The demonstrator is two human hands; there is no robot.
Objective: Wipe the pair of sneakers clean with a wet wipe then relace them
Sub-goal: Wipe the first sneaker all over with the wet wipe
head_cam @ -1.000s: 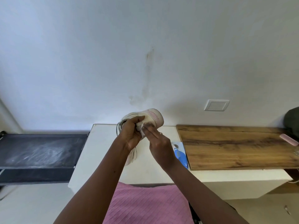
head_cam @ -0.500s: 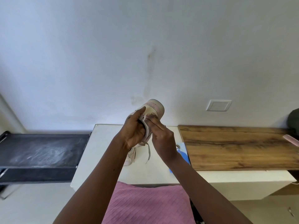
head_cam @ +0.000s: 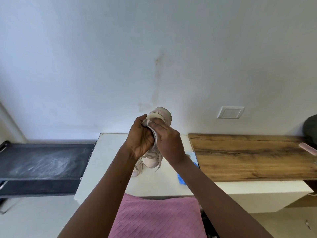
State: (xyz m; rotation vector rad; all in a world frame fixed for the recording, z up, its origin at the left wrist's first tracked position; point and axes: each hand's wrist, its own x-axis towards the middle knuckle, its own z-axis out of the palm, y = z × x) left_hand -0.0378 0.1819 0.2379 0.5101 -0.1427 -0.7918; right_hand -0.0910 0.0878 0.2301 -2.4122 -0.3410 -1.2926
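My left hand [head_cam: 140, 140] is curled round the sneaker [head_cam: 162, 115], thumb up along its side. My right hand [head_cam: 169, 143] lies across the front with the fingers [head_cam: 158, 121] laid out flat, pressing the wet wipe [head_cam: 146, 122] onto the shoe. Only a bit of white pokes out by my left thumb, the rest is under my fingers. I can't see what my right thumb is doing.

Compared to a second ago, the shoe was lying more sideways with its rounded end off to the right. Now it's tipped up on end, rounded end on top, and my right fingers have slid higher up it. Both hands are raised a touch and packed closer together.

There's a pink patch at the top of the shoe, but anything printed there is too blurry to read.

Both forearms reach forward and meet in the middle, with the wrists angled in toward each other. The loose laces [head_cam: 159, 163] hang down below my hands. The second sneaker [head_cam: 136, 170] sits on the white table [head_cam: 111, 152], partly behind my left wrist. A blue packet [head_cam: 181, 179] lies just right of it, beside the wooden top [head_cam: 248, 157].
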